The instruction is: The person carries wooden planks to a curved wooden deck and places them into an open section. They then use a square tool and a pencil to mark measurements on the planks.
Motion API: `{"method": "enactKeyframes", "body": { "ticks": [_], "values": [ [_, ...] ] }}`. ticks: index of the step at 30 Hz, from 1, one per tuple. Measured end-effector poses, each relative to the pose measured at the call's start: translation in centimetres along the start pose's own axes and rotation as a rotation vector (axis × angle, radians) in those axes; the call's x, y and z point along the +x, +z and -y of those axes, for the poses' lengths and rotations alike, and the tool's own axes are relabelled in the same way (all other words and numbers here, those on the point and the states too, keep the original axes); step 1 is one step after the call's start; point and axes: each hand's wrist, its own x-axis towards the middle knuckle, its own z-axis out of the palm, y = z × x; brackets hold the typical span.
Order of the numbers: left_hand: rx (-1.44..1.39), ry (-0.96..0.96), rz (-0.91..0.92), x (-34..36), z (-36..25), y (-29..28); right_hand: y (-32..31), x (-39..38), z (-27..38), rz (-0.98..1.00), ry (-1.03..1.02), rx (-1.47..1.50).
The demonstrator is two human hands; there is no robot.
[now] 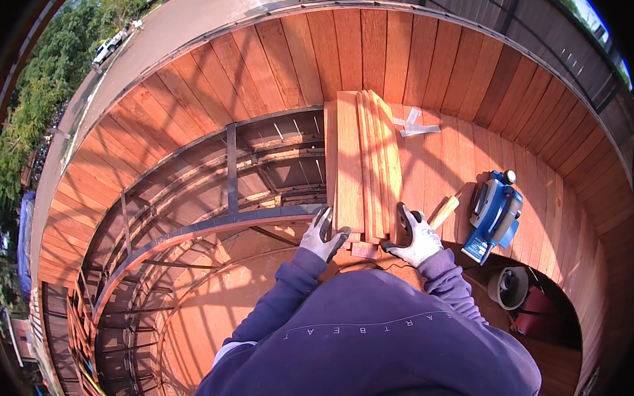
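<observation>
A stack of reddish wooden planks lies lengthwise ahead of me on the curved decking. My left hand, in a white glove with dark fingertips, grips the stack's near left corner, thumb and fingers spread around it. My right hand, gloved alike, grips the near right side in the same way. To the right lie a wooden-handled tool and a blue power planer. Pale flat strips lie crossed beside the stack's far end.
A slatted curved wall rings the work area. On the left is an open metal frame with a lower level beneath. A round opening at lower right holds a bucket-like container. Trees, a road and a white vehicle are beyond.
</observation>
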Motion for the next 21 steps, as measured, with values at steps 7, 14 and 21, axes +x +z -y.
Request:
{"method": "enactKeyframes", "body": {
  "ticks": [7,14,21],
  "values": [
    [0.139,0.091,-0.073,-0.7,-0.4,0.8,1.4,-0.1,-1.4,0.005,-0.047,-0.164],
    [0.164,-0.115,-0.053,6.2,-0.5,1.3,2.4,-0.1,-2.7,-0.116,0.023,-0.075],
    [0.3,-0.157,0.011,6.9,-1.7,2.8,3.9,-1.0,-5.3,-0.274,0.154,0.169]
  ]
}}
